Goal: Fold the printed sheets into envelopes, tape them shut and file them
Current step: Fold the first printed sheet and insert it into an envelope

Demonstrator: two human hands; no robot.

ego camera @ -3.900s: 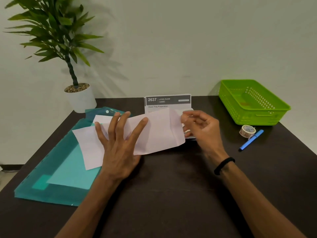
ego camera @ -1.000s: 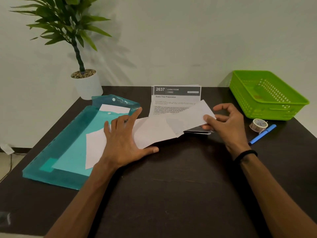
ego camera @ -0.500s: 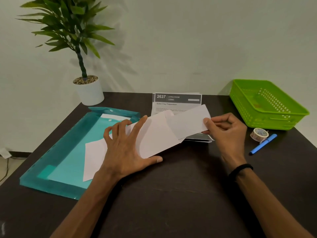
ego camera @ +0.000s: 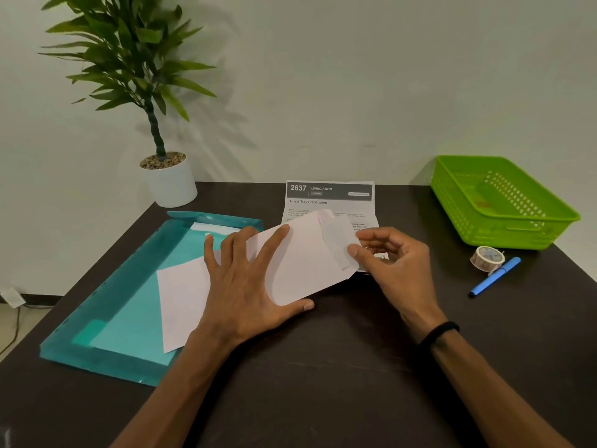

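Sheet (ego camera: 300, 270) lay at frame centre, its long axis running from lower left to upper right, the left end over the teal folder (ego camera: 129, 305). Left hand (ego camera: 248, 286) pressed flat on its middle, fingers straight and spread. Right hand (ego camera: 392, 263), the nearer to the free end, pinched the folded right flap at its edge. Judged: the coming crease turns on that flap being drawn leftward toward the flat hand. Tape (ego camera: 487, 258) sat well apart, right of frame.

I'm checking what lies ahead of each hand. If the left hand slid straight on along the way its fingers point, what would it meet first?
Probably the printed sheet beyond the folded paper that the left hand presses; depth is unclear.
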